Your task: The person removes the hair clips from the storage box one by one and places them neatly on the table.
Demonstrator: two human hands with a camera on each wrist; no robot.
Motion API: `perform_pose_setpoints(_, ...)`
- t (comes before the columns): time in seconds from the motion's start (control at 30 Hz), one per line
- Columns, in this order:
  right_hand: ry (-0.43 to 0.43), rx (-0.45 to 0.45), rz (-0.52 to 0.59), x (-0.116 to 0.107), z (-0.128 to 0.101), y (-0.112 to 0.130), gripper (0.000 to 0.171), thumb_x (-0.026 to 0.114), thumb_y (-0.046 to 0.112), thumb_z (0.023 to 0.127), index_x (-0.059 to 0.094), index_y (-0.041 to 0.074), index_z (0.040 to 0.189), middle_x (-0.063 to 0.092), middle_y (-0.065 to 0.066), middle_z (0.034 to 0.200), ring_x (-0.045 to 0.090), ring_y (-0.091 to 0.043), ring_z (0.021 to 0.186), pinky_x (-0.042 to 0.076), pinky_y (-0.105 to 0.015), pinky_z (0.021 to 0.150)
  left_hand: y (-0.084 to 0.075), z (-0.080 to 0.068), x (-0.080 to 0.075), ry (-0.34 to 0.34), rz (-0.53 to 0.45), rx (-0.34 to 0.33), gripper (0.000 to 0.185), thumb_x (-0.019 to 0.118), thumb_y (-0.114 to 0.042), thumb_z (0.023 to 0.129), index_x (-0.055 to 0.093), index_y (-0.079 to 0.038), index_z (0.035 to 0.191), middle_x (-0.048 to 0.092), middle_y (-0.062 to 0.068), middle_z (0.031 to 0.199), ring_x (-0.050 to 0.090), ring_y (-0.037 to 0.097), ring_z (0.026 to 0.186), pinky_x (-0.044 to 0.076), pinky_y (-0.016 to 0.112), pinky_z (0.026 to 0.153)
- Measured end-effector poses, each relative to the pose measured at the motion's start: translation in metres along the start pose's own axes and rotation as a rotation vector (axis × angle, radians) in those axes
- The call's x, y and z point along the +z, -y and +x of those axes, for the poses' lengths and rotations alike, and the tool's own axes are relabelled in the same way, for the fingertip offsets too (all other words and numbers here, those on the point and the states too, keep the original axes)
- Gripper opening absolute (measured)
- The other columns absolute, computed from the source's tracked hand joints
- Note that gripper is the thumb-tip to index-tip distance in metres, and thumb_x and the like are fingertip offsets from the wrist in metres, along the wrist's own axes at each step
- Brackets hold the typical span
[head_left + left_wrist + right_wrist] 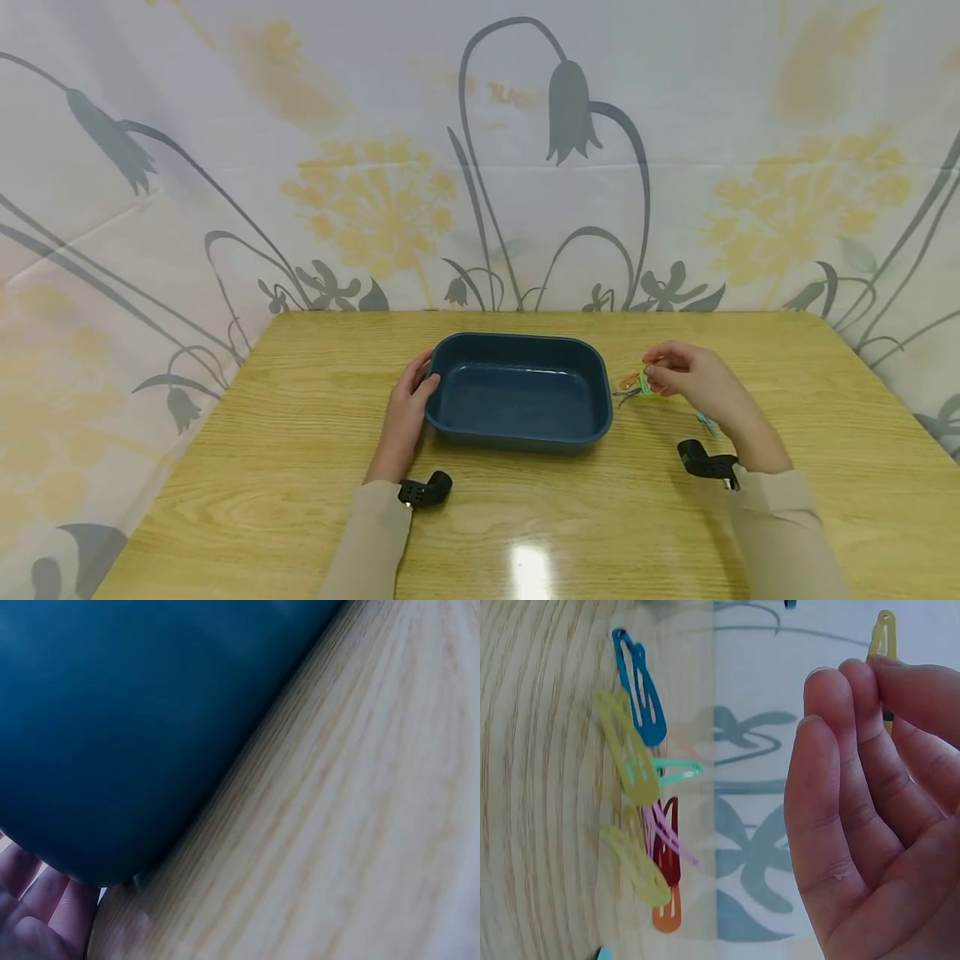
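A dark blue rectangular basin (517, 404) rests on the table. My left hand (407, 408) grips its left side, thumb at the rim and the other fingers along the outer wall; in the left wrist view its fingers (56, 911) show beside the basin's wall (135, 727). Right of the basin, my right hand (697, 383) is raised over the table. Its thumb and index finger pinch a yellow snap hair clip (885, 634). Below it lies a loose pile with a blue clip (641, 697), a yellow-green clip (634, 754), a dark red clip (667, 855) and an orange clip (667, 915).
A teal clip (707, 425) lies apart from the pile, beneath the right forearm. The wood-grain table (247, 492) ends at a flower-printed cloth (510, 167) behind it. Each wrist carries a black camera mount (426, 490).
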State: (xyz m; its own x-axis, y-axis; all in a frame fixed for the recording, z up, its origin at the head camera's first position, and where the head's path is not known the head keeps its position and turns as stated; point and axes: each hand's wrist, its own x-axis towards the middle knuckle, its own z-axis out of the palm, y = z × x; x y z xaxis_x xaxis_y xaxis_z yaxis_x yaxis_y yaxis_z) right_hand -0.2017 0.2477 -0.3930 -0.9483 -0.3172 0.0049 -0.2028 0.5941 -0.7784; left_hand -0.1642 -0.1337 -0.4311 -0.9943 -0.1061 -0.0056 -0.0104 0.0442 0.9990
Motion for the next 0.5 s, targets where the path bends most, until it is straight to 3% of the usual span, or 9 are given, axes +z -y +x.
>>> perform_pose_setpoints(0.13, -0.006, 0.029, -0.004, -0.005, -0.003, -0.008, 0.038, 0.049, 0.030, 0.095, 0.051, 0.000, 0.119, 0.062, -0.017, 0.105, 0.063, -0.022, 0.090, 0.051, -0.031, 0.075, 0.000, 0.000, 0.000, -0.001, 0.005, 0.000, 0.044, 0.049, -0.018, 0.095, 0.041, -0.013, 0.138, 0.041, 0.011, 0.141, 0.034, 0.023, 0.133, 0.027, 0.042, 0.108)
perform_pose_setpoints(0.37, -0.017, 0.053, -0.014, -0.011, -0.008, -0.019, 0.035, 0.049, 0.025, 0.096, 0.051, -0.002, 0.118, 0.061, -0.019, 0.103, 0.062, -0.023, 0.088, 0.052, -0.032, 0.074, 0.018, 0.010, -0.002, -0.018, -0.014, -0.002, 0.041, 0.051, -0.019, 0.094, 0.045, -0.019, 0.135, 0.043, 0.006, 0.140, 0.036, 0.020, 0.131, 0.028, 0.040, 0.108)
perform_pose_setpoints(0.5, -0.010, 0.069, -0.028, -0.016, -0.012, -0.027, 0.034, 0.048, 0.024, 0.096, 0.052, -0.003, 0.116, 0.061, -0.020, 0.102, 0.061, -0.020, 0.085, 0.052, -0.032, 0.072, 0.004, 0.003, 0.001, -0.005, -0.023, -0.012, 0.043, 0.049, -0.016, 0.095, 0.042, -0.013, 0.137, 0.041, 0.010, 0.142, 0.034, 0.023, 0.133, 0.026, 0.041, 0.109)
